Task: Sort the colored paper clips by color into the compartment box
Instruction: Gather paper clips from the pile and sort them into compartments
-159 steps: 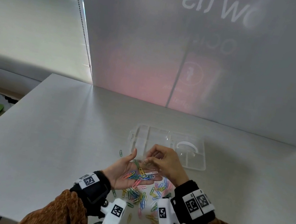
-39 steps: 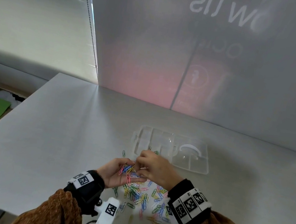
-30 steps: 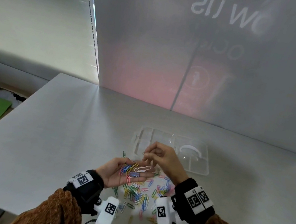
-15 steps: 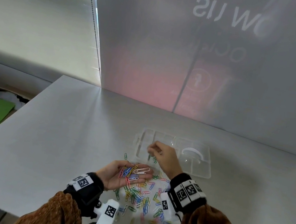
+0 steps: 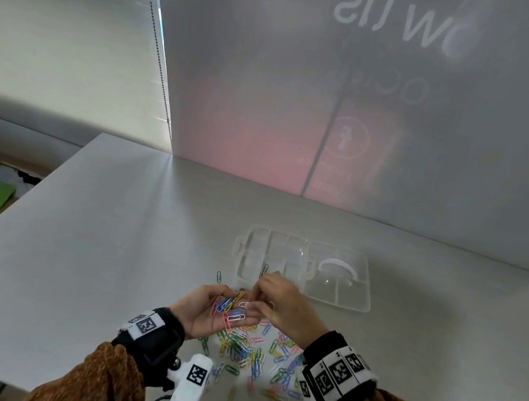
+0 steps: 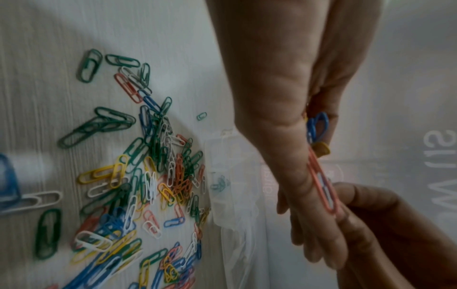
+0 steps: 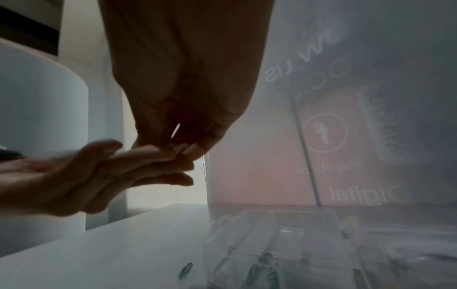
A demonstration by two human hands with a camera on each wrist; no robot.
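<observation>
My left hand [image 5: 228, 307] lies palm up above the table and cups several paper clips [image 5: 232, 309], blue, yellow, pink and white. In the left wrist view a blue clip [image 6: 318, 125] and a long pink clip [image 6: 321, 187] lie along its fingers [image 6: 279, 121]. My right hand [image 5: 252, 302] reaches into that palm, its fingertips [image 7: 184, 149] pinched on a small white clip [image 5: 243, 304]. The clear compartment box [image 5: 337, 300] lies just beyond, with green clips [image 5: 264, 269] in a near-left compartment. The mixed pile of clips [image 5: 249, 350] lies under both hands.
One green clip [image 5: 219, 276] lies alone on the table left of the box. The box's open lid [image 5: 337, 269] forms its right half. A grey panel [image 5: 340, 108] stands behind the table. The table's left edge [image 5: 12, 209] drops to clutter below.
Half a second ago my right hand was over the box's left compartments; it has come back to the left palm. The left hand has kept its clips and hardly moved.
</observation>
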